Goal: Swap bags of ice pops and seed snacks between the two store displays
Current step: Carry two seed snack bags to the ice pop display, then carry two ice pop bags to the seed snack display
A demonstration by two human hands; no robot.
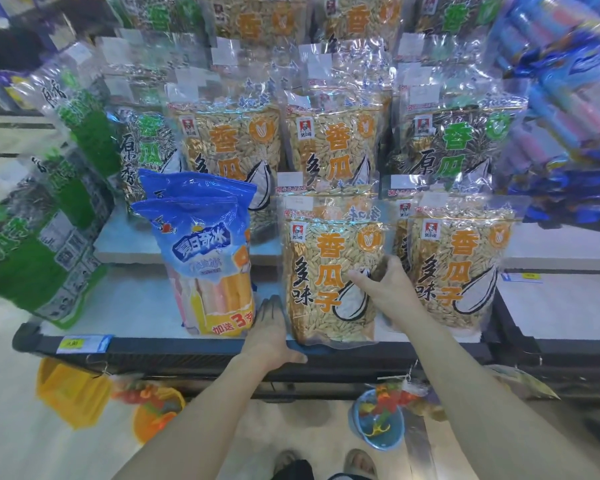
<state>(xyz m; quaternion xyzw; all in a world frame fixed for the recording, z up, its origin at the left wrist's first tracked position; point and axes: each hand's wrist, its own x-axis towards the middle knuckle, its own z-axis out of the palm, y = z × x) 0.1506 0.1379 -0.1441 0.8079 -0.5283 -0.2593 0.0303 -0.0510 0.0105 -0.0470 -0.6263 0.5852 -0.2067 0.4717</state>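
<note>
Hands flank one orange seed snack bag (329, 275) standing on the lower shelf (146, 306). Left hand (269, 332) lies flat and open against its left lower edge; right hand (385, 289) clasps its right side. Ice pop bags (205, 258) stand just left, touching the left hand.

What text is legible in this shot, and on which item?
"夏日奇冰" and "加送3支": blue ice pop bag, front shelf.
"香瓜子" and "多味": orange-print seed bag under the right hand.
"原香": green-print seed bag, upper right.
Small portrait logos, white stickers, shelf price tag: too small or blurred.
The left hand rests at the shelf edge.
</note>
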